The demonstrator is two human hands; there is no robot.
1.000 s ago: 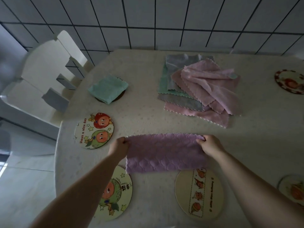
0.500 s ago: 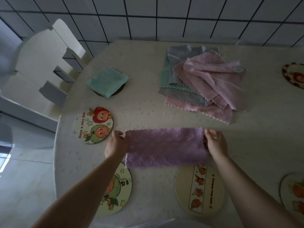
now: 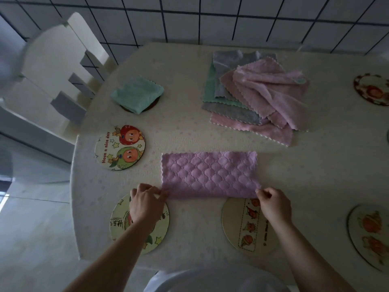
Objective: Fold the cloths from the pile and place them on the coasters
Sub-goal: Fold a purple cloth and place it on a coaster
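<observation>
Hands pinch the purple quilted cloth by its near corners, left hand and right hand; it lies on the counter, nearer me than the cloth pile. Uneven pulling risks skewing my fold.

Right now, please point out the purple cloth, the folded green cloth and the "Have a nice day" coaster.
purple cloth (image 3: 209, 174), head view, centre of its quilted top.
folded green cloth (image 3: 137, 94), head view, middle of the upper layer.
"Have a nice day" coaster (image 3: 120, 147), head view, centre of its printed face.
</observation>
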